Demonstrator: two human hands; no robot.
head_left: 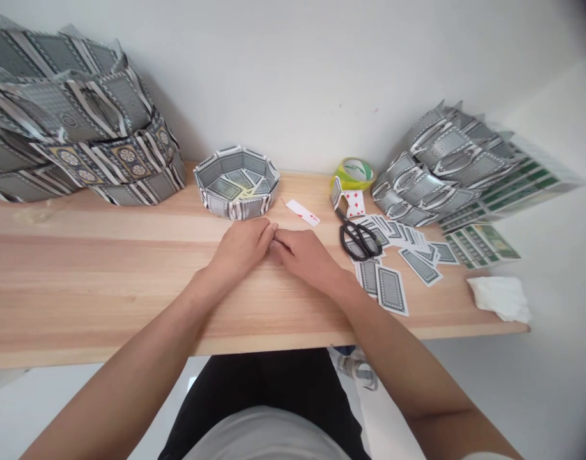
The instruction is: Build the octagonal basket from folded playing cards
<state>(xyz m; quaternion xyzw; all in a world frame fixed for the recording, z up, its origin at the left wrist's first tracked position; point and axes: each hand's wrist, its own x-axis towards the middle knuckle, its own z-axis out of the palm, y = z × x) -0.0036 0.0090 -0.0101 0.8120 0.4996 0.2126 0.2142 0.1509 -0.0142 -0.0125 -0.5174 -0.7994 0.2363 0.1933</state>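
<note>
- touching at the fingertips, left hand and right hand curl inward; cannot tell what either grip holds.
- card bowl stands just beyond on the worktop; a forward nudge could shift it.

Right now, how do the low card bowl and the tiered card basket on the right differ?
Height: the bowl has one low wall; the basket rises in several tiers.
Rim: the bowl's is fairly even; the basket's has pointed tips.
Shared: both look made of grey-patterned cards.
</note>
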